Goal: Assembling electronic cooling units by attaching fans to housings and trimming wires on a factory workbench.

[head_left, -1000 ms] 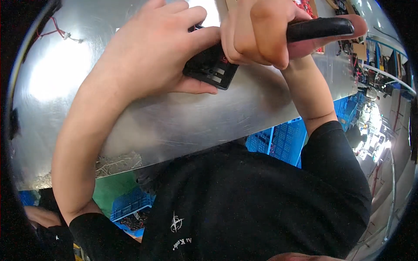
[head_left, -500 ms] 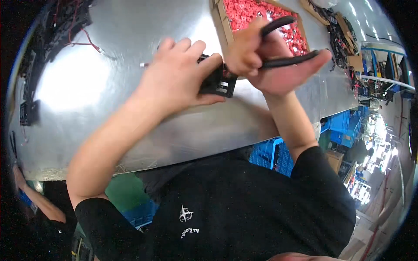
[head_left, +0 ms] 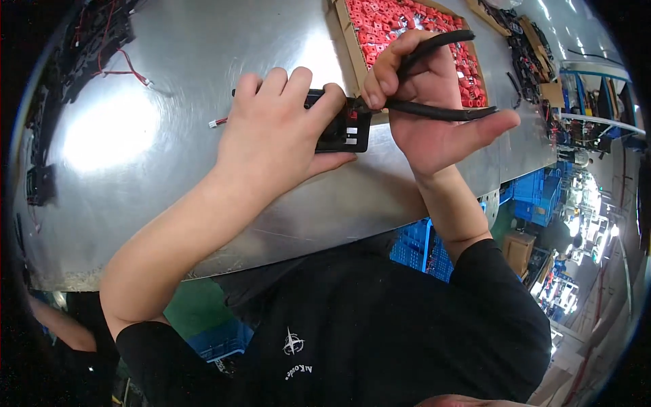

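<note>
Metal table (head_left: pixel 183 41) spans scene, bare sheen at L
1 cardboard box (head_left: pixel 350 51) far, R of ctr, w/ many red parts (head_left: pixel 373 20) inside
L hand (head_left: pixel 278 122) at ctr, palm down, fingers and thumb clamped across blk housing (below)
R hand (head_left: pixel 428 139) just R of it, palm up; fingers curled on 1 handle, other handle along palm and thumb
Blk-handled pliers (head_left: pixel 441 110): 2 handles spread, head at housing's R end; can't tell if it bites anything
Blk housing (head_left: pixel 336 139): on/just above table, near side of box
Wht connector (head_left: pixel 213 124) w/ red wire, just L of L hand
</note>
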The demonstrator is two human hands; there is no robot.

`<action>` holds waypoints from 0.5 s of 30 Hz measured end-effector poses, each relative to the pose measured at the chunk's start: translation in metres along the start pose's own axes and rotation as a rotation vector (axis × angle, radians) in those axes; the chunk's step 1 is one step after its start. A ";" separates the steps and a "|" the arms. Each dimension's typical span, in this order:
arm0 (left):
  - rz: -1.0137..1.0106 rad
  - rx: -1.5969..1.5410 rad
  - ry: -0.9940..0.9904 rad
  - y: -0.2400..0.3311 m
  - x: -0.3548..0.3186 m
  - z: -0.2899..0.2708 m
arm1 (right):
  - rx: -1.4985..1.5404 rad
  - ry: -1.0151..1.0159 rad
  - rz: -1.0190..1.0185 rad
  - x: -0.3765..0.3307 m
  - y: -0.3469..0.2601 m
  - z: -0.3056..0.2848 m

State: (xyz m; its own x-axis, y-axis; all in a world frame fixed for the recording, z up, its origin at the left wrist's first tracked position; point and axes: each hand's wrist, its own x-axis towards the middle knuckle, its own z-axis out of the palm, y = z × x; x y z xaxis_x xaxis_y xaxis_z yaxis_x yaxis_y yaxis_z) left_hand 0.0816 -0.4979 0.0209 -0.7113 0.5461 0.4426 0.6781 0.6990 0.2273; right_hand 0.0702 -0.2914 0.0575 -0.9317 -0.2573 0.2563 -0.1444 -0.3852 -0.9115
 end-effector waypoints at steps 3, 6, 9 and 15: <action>0.002 0.000 -0.008 -0.001 0.000 -0.001 | 0.028 -0.046 -0.019 0.000 0.003 -0.003; -0.004 0.010 -0.024 0.000 0.000 -0.002 | 0.040 -0.071 -0.054 0.000 0.006 -0.002; -0.008 0.004 -0.004 0.000 -0.001 0.001 | 0.075 -0.070 -0.100 0.000 0.010 0.002; -0.009 -0.006 0.008 0.000 -0.001 0.000 | 0.073 -0.144 -0.109 0.000 0.008 -0.005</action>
State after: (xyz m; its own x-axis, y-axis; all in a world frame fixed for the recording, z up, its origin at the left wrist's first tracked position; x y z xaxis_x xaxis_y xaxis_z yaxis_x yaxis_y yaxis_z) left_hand 0.0827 -0.4982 0.0203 -0.7160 0.5362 0.4470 0.6727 0.7012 0.2364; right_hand 0.0670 -0.2902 0.0491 -0.8537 -0.3330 0.4003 -0.2122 -0.4797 -0.8514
